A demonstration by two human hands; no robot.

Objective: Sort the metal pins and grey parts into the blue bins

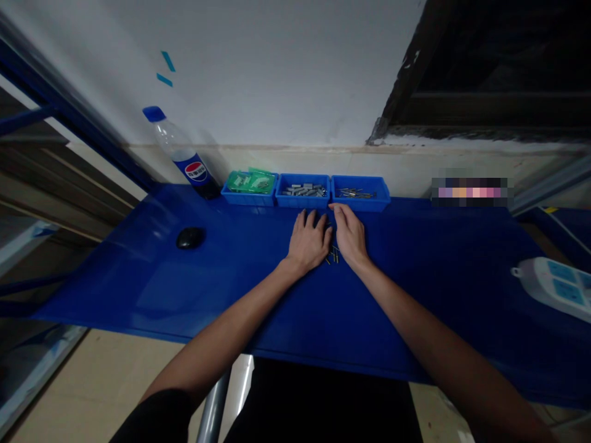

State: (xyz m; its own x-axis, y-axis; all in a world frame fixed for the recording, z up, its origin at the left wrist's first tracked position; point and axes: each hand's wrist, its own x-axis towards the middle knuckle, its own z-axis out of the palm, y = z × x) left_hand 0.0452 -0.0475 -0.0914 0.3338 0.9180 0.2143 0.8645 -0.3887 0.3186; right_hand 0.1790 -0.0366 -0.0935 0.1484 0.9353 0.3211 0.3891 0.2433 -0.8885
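My left hand lies palm down on the blue table, its fingers spread. Beside it my right hand rests on its edge, fingers stretched out and lightly curved, the palm turned towards the left hand. In the gap between both hands lie several small, thin metal pieces, perhaps screws or pins; part of them is hidden by the left hand. Just beyond my fingertips stand a blue bin of short grey metal pieces and another blue bin with long thin metal pieces.
A third blue bin holds green packets. Behind the table's left part stands a cola bottle, with a black computer mouse in front. At the right edge lies a white power strip. A wall rises behind.
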